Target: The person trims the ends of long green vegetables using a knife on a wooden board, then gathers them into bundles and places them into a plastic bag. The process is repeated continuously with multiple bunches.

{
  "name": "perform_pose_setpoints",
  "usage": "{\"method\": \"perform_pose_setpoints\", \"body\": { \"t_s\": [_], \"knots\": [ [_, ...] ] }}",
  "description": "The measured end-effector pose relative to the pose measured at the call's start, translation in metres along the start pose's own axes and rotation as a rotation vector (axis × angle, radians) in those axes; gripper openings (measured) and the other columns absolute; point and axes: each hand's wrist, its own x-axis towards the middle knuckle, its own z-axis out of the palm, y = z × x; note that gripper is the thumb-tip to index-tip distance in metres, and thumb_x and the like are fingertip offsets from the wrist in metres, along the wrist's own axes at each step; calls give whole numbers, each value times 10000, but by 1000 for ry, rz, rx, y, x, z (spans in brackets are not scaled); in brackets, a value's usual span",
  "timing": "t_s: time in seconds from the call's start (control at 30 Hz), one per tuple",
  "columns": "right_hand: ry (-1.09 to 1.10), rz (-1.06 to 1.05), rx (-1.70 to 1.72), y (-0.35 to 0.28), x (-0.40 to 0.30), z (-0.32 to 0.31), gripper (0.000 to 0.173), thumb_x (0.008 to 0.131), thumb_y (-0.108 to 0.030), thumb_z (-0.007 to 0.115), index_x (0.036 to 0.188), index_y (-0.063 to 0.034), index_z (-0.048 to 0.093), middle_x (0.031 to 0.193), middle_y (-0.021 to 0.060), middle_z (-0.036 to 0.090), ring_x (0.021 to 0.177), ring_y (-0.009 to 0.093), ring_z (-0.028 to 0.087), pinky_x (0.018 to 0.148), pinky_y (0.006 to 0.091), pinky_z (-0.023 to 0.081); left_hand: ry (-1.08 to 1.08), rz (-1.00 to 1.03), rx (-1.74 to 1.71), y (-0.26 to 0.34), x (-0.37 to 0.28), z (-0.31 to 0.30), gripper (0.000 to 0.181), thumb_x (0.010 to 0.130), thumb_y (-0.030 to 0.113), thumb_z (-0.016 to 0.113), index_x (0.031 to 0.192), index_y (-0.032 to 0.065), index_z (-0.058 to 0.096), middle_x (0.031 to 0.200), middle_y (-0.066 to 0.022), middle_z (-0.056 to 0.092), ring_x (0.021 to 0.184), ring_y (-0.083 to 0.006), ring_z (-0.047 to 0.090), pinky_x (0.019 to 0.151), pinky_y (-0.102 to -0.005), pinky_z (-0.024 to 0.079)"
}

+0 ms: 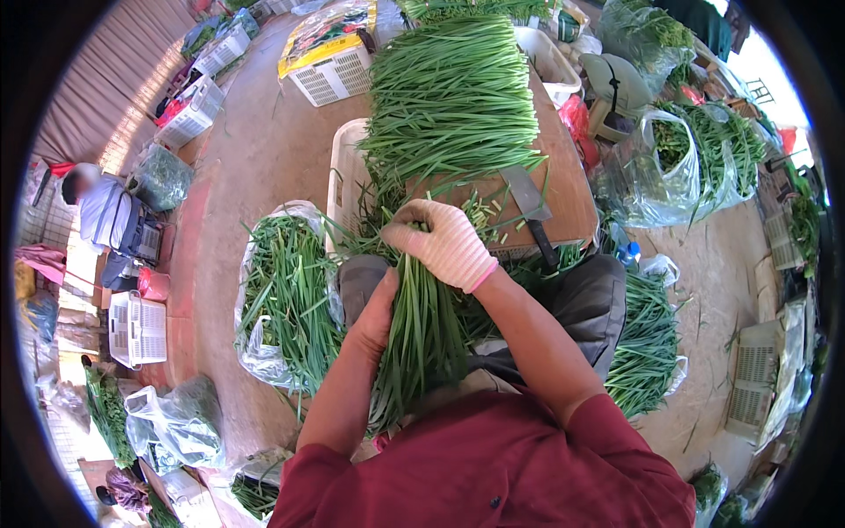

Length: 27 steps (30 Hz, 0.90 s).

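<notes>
A bundle of garlic chives hangs down across my lap, its cut ends at the top. My left hand, bare, is closed around the bundle's left side; its fingers are hidden behind the leaves. Over the top of the same bundle my right hand, in a white knit glove with a pink cuff, wraps its fingers near the stem ends. Just beyond, a cleaver lies on a brown board, its black handle towards me. Short cut stem pieces are scattered beside it. A large neat stack of chives covers the board's far part.
To my left stands an open plastic bag of loose chives; more chives lie at my right. A white plastic crate sits beside the board. Filled bags are at the right. Far left, another person sits.
</notes>
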Motion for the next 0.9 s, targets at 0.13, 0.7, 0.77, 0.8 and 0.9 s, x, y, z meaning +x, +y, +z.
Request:
{"method": "perform_pose_setpoints", "body": {
  "t_s": [0.13, 0.7, 0.77, 0.8, 0.9],
  "knots": [
    [55, 42, 23, 17, 5, -3, 457, 892, -359, 701, 1074, 60, 697, 946, 166, 725, 889, 209, 664, 860, 356, 522, 18, 143, 391, -2, -3, 0, 478, 945, 268, 669, 1325, -4, 572, 1104, -52, 679, 953, -142, 662, 864, -314, 545],
    [-195, 47, -150, 1, 1, -23, 337, 825, -251, 728, 1019, 22, 698, 940, 118, 716, 903, 202, 670, 873, 343, 517, 12, 48, 623, 17, 8, -8, 411, 950, 173, 594, 1309, -24, 565, 1193, -92, 676, 1086, -180, 638, 943, -320, 506],
    [-150, 43, -129, 5, 0, -23, 335, 830, -249, 721, 1018, 27, 696, 926, 117, 713, 883, 190, 661, 859, 342, 518, 46, 118, 728, 18, 5, -3, 495, 922, 134, 635, 1371, -22, 497, 1221, -104, 657, 1131, -199, 619, 984, -327, 482],
    [-122, 43, -119, 7, -1, -25, 334, 833, -248, 717, 1017, 30, 696, 920, 116, 711, 874, 184, 656, 852, 341, 519, 71, 124, 734, 22, -3, 9, 556, 901, 102, 652, 1406, -19, 455, 1236, -109, 644, 1150, -212, 611, 1015, -330, 462],
    [-65, 16, -114, 13, 0, -27, 377, 829, -279, 711, 1018, 47, 699, 932, 184, 722, 879, 269, 682, 855, 362, 528, 107, 331, 687, 16, -17, 18, 690, 856, 28, 677, 1469, -7, 362, 1267, -130, 618, 1177, -234, 594, 1055, -343, 436]
  ]
}}
